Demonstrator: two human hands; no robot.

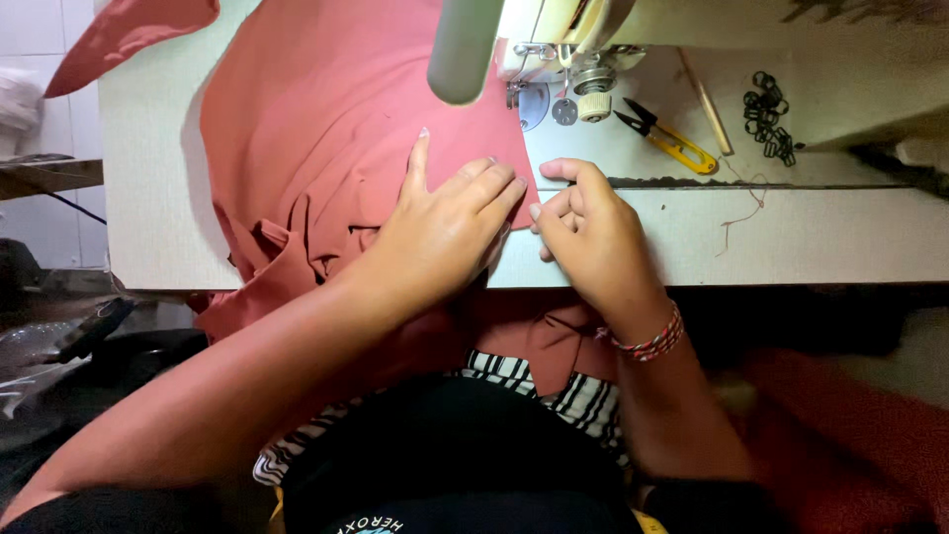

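From the head view, the left hand [450, 222] lay flat, fingers spread, pressing the terracotta fabric [316, 129] on the sewing table [158, 198]. At its three o'clock, the right hand [588, 232] pinched the fabric's edge, below the sewing machine [554, 40].

A pair of yellow-handled thread snips [670, 140] lies on the pale cream bench [840, 237], just beside a thin wooden stick [706, 103]. A cluster of small black rings [768, 115] sits farther right. A loose red thread [743, 206] trails over the bench's seam.
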